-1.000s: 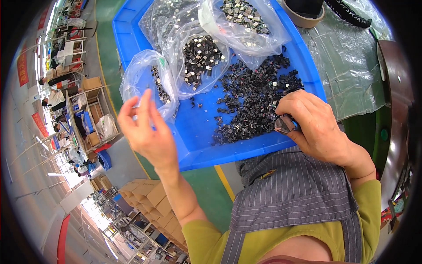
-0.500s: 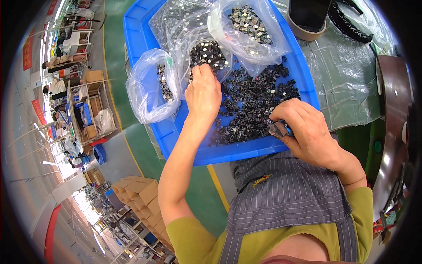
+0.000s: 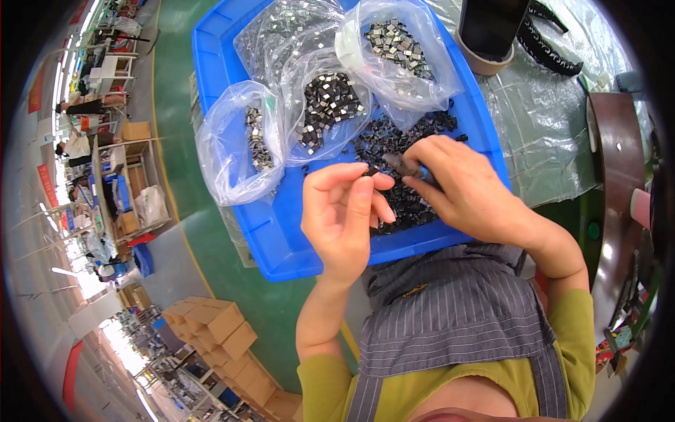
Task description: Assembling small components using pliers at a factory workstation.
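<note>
My left hand is closed in a pinch, palm turned up, over the near part of the blue tray. A small black part sits between its thumb and fingertips. My right hand is wrapped round a small hand tool with a grey head and a bit of blue grip; its exact kind is hard to make out. The tool's head is close to the black part; I cannot tell whether they touch. Beneath both hands lies a loose heap of small black pieces.
Clear plastic bags stand in the tray: a left one, a middle one with black, silver-topped parts and a far right one. A dark-screened device rests in a round holder on the plastic-covered table.
My left hand has left the middle bag and come nearer with a small black part. My right hand has lifted the tool up and left to meet it.
</note>
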Tool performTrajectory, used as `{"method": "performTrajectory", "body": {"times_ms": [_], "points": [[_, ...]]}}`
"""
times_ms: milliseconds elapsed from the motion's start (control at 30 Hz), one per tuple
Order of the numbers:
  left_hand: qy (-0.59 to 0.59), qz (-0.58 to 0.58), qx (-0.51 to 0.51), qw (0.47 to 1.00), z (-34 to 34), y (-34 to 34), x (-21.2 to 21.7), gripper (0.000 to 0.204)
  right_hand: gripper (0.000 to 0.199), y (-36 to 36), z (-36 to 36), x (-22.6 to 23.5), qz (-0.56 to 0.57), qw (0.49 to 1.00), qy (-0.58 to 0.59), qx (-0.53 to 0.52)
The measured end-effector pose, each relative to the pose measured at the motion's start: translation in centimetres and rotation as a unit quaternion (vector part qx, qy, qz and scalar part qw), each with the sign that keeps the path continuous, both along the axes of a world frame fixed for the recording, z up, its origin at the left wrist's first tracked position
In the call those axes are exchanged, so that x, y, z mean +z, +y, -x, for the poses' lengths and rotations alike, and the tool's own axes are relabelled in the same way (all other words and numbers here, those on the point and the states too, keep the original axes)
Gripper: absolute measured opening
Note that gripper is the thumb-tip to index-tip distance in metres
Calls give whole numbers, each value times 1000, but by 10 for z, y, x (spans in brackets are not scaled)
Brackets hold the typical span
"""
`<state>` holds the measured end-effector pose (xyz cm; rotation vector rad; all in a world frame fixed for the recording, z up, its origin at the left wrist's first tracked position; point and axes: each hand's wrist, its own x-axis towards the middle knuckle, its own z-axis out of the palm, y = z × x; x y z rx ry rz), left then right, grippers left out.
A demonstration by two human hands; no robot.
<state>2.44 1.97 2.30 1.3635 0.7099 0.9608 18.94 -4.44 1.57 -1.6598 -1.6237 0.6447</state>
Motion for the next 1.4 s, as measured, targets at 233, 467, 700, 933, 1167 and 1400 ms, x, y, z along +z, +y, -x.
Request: {"method": "performTrajectory", "body": {"times_ms": [233,467,700,933,1167,1400], "points": [[42,-87,-21,995,5,-2,-6,20,23,-1,6,-6,21,998,36,37],[104,-92,-39,990,6,-3,-9,18,26,2,10,-5,15,998,57,35],[104,-99,-21,989,-2,-6,-11,21,27,0,9,-8,0,999,40,14],[87,-63,-32,994,-3,-5,-9,18,27,0,7,-7,-10,999,30,28],[99,-81,-35,991,-2,-5,-8,17,25,-2,8,-7,7,999,38,20],[84,-58,-36,994,-2,-6,-9,16,25,-3,7,-7,10,999,46,25]]}}
